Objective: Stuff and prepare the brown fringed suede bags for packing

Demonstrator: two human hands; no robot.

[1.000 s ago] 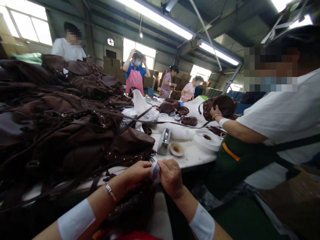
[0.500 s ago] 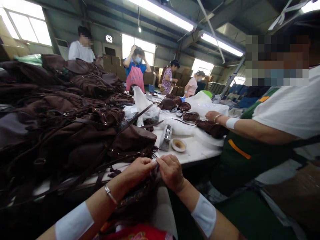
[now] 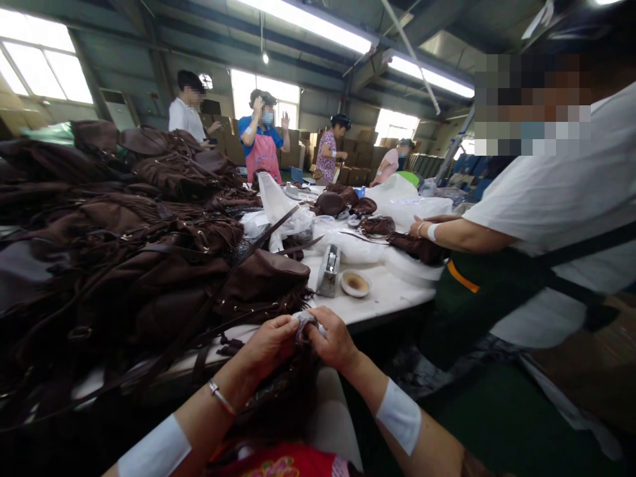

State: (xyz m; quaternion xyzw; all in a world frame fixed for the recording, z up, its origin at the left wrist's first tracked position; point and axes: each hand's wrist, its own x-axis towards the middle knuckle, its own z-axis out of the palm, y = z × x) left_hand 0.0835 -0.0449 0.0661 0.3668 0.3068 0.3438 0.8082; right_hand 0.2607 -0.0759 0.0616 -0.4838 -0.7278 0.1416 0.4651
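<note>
My left hand (image 3: 268,346) and my right hand (image 3: 334,341) meet at the near edge of the white table (image 3: 382,297). Together they pinch a small pale wad of wrapping (image 3: 304,320) between their fingertips. Below the hands a dark brown fringed bag (image 3: 278,397) hangs over my lap, partly hidden by my forearms. A bracelet sits on my left wrist, and white sleeves cover both forearms.
A big heap of brown fringed bags (image 3: 129,252) fills the table's left side. A tape dispenser (image 3: 328,271) and a small dish (image 3: 355,283) stand beyond my hands. A person in a white shirt (image 3: 546,218) works close at right with a brown bag (image 3: 417,246). Several people stand at the far end.
The pale wad has been worked between my fingers and my hands have stayed at the table edge. The person at right lowered a brown bag onto the table. The view shifted a little.
</note>
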